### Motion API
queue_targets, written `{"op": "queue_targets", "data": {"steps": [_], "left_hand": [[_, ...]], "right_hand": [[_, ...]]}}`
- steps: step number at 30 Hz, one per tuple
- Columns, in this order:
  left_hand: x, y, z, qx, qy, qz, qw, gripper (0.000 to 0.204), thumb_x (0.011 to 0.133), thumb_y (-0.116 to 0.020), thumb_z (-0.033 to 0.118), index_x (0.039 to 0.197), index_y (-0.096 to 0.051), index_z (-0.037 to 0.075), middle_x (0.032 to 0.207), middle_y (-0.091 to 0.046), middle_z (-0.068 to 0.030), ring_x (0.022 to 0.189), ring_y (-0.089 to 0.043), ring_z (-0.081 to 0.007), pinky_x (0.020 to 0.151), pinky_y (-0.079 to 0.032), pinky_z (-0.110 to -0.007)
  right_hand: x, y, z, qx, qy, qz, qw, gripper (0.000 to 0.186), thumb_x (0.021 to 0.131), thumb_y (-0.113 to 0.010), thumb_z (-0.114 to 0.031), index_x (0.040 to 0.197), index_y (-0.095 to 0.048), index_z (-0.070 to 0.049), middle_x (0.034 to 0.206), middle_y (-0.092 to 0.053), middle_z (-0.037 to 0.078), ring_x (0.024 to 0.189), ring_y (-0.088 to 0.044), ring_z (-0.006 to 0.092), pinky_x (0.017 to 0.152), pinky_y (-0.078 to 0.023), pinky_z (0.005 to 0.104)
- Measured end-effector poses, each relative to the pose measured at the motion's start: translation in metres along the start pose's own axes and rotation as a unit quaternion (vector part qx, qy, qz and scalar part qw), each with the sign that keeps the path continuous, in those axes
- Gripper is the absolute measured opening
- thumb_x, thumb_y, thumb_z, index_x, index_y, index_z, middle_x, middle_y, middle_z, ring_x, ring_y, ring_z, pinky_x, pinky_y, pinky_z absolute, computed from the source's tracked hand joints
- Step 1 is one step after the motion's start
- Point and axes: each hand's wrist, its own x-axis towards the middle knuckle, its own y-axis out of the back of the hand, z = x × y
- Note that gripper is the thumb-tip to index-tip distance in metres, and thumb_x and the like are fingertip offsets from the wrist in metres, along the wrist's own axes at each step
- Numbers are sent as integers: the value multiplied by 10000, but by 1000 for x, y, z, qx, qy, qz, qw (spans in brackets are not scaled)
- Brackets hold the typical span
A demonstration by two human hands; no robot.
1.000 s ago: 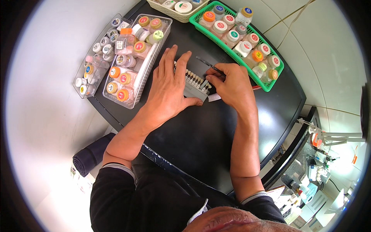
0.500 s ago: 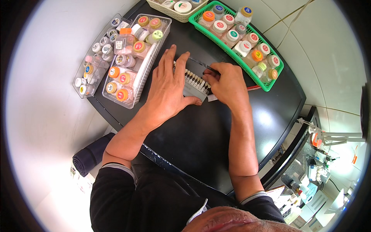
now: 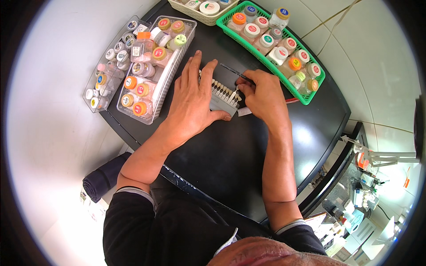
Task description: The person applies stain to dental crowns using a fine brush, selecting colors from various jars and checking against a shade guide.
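My left hand [image 3: 188, 102] rests with long, slightly bent fingers over a grey tab holder [image 3: 222, 105], its thumb along the near edge, holding it. Small cream tooth-shaped tabs [image 3: 219, 88] line the holder. My right hand [image 3: 264, 97] grips a thin dark pen-like tool [image 3: 231, 70] pointing toward the upper left; its thumb and forefinger also touch a pale tab [image 3: 237, 90] at the holder’s right end. Just right of the holder lies a brush [image 3: 244, 111] with white bristles and a red handle, partly under my right hand.
Two clear trays of jars [image 3: 157, 113] stand at left, a green basket of bottles [image 3: 231, 34] at upper right, a cream basket [image 3: 199, 15] behind. A dark roll [image 3: 104, 177] is at lower left; a cluttered counter [image 3: 337, 193] is at right. Tiled walls surround the black table [image 3: 213, 168].
My right hand shifted left and then slightly back right over the holder, with the pale tab now more upright at its fingertips. My left hand has barely moved.
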Motion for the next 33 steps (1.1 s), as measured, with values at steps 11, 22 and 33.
{"op": "queue_targets", "data": {"steps": [11, 22, 33], "left_hand": [[0, 0, 0, 0, 0, 0, 1000, 1337, 579, -1085, 351, 1648, -350, 29, 1736, -260, -324, 1585, -330, -542, 1256, -387, -607], [-2, -4, -2, -10, 5, 4, 1000, 1345, 585, -1084, 340, 1666, -334, 58, 1757, -229, -317, 1600, -308, -541, 1241, -386, -629], [-4, -3, 1, -7, 15, -7, 1000, 1292, 630, -1074, 317, 1670, -348, 71, 1778, -205, -308, 1623, -284, -531, 1249, -355, -642]], "right_hand": [[0, 2, -3, -6, -15, -22, 1000, 159, 894, -762, -71, 1017, -806, 20, 973, -760, 250, 975, -742, 446, 911, -571, 531], [-3, -7, -12, -51, -23, -31, 998, 204, 920, -754, -150, 1037, -824, 3, 1071, -759, 228, 1055, -727, 441, 942, -574, 552], [-4, -1, -9, -13, -12, -21, 1000, 183, 900, -758, -107, 1039, -824, -8, 1032, -785, 235, 998, -748, 453, 911, -577, 546]]}}
